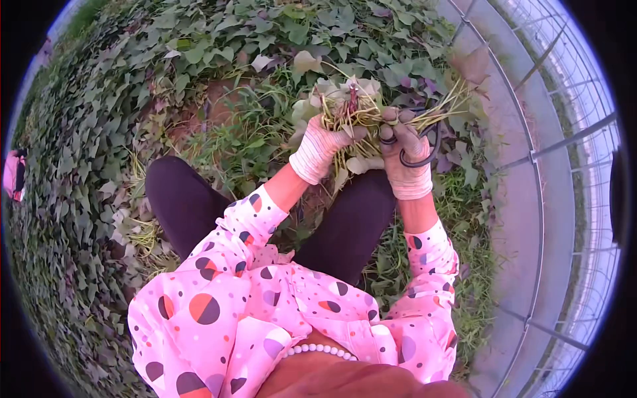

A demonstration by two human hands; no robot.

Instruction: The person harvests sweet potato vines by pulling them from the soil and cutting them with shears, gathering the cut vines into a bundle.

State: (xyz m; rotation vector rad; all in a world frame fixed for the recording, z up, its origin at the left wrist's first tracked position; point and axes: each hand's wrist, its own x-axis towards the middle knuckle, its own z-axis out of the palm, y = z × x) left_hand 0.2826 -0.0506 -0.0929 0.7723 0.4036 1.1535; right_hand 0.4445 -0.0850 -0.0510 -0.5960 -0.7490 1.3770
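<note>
My left hand (pixel 326 144), in a pale glove, is closed around a bunch of leafy vine cuttings (pixel 345 116) with thin yellow-green stems. Something dark red shows among those stems. Close beside it, my gloved right hand (pixel 408 162) has its fingers closed on the stems, and more stems (pixel 446 109) stick out to its right with blurred leaves. Black loops that look like scissor handles (pixel 432 147) hang about the right hand; the blades cannot be made out. The bunch is held in front of my knees, above the ground.
Dense green vines (pixel 119 119) spread over the left and far side. Grass (pixel 232 142) grows between my legs and ahead. Cut stems (pixel 142 235) lie by my left knee (pixel 182 199). On the right runs a metal frame (pixel 534 157) along a pale strip. Someone in pink (pixel 13 174) is at the far left.
</note>
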